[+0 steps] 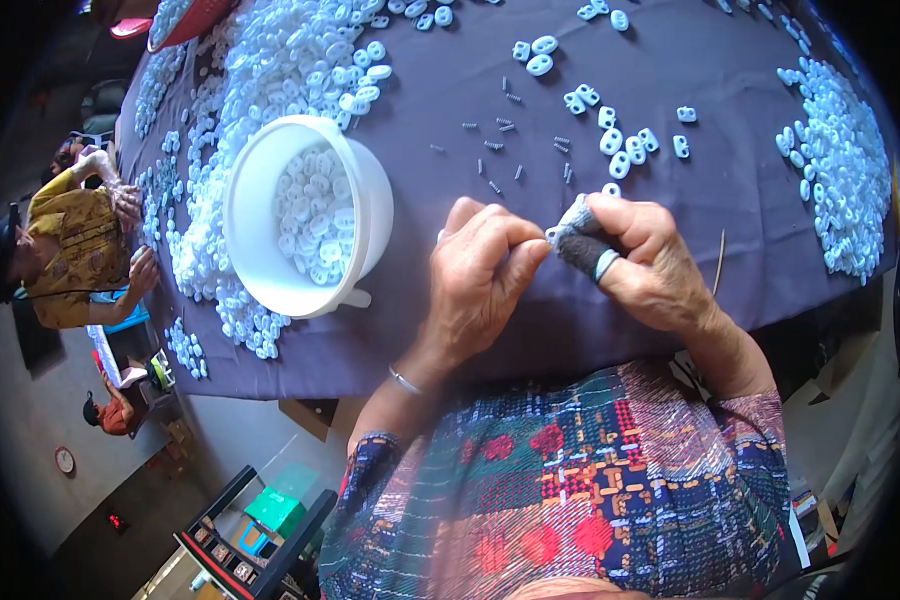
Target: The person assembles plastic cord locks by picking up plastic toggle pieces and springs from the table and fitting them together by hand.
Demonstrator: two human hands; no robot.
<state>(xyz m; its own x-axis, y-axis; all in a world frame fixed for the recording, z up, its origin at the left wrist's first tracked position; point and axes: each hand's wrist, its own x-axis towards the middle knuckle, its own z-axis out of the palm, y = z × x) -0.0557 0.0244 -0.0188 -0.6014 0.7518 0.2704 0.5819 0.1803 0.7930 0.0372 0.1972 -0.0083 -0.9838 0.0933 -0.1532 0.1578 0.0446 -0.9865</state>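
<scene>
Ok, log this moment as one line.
left grip: pinched shut against small pale piece; right grip: holding that piece, finger wraps on; white bucket: left of both, pale pieces inside; springs: loose on dark cloth

At the left of the frame is a person in a yellow patterned shirt and dark cap (68, 258); below, smaller, a person in an orange-red top (117, 412). A round, pale-faced clock (64, 460) shows at lower left. Toward bottom left, a bright green box (276, 511) shows between a black-framed rack's (213, 553) bars.
</scene>
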